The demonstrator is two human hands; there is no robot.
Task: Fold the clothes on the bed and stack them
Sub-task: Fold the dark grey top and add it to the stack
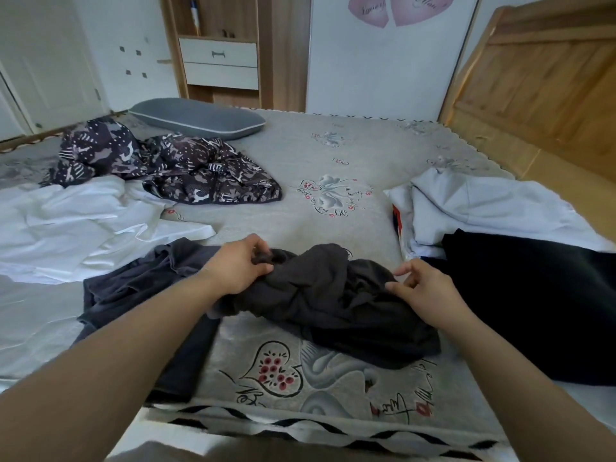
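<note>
A crumpled dark grey garment (333, 295) lies bunched on the bed (300, 155) near its front edge. My left hand (240, 265) grips a fold at the garment's upper left. My right hand (423, 288) hovers at the garment's right side with fingers loosely curled, its thumb near the cloth; I see nothing held in it. A second dark grey garment (133, 288) lies spread under my left forearm. White clothes (83, 225) lie at the left. A pale blue-white pile (483, 208) and a black garment (533, 295) lie at the right.
A dark patterned garment (166, 161) lies heaped at the back left, beside a grey pillow (200, 118). A wooden headboard (533, 78) stands at the right. A wardrobe with drawers (220, 55) stands behind the bed. Bare patterned sheet shows mid-bed.
</note>
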